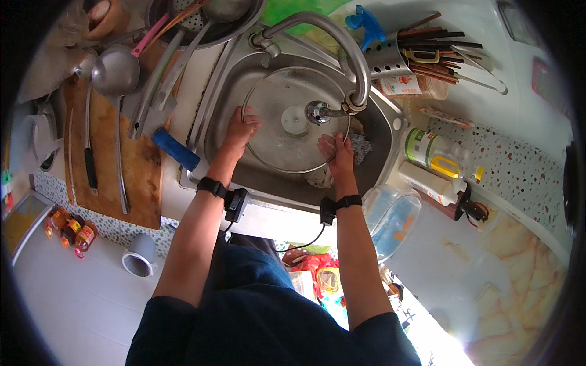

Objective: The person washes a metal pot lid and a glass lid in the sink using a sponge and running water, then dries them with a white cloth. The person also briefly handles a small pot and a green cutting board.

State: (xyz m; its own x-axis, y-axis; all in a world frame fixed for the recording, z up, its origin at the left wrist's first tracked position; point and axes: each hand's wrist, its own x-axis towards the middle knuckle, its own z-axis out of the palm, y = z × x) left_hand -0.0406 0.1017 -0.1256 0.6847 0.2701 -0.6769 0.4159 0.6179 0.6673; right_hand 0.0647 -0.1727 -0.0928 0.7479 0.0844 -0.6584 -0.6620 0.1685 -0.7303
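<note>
A round glass pan lid with a metal rim [297, 171] is held over the stainless steel sink [219, 137], its sides between both hands. My left hand [241, 130] grips the rim at the lid's left, fingers curled over it. At the lower right, my right hand [338, 153] holds the rim with its fingers spread against the glass. The curved metal faucet [364, 59] reaches over the lid, its spout end above the right part of the glass. Beside my right hand, a grey scouring pad [361, 148] lies in the sink. The lid's underside is hidden.
Left of the sink are a wooden cutting board [142, 183], ladles [116, 71] and a wok [252, 23]. A perforated chopstick holder [387, 57] lies tilted at the back right. Bottles [442, 153] and a clear plastic container [391, 215] flank the sink's right side.
</note>
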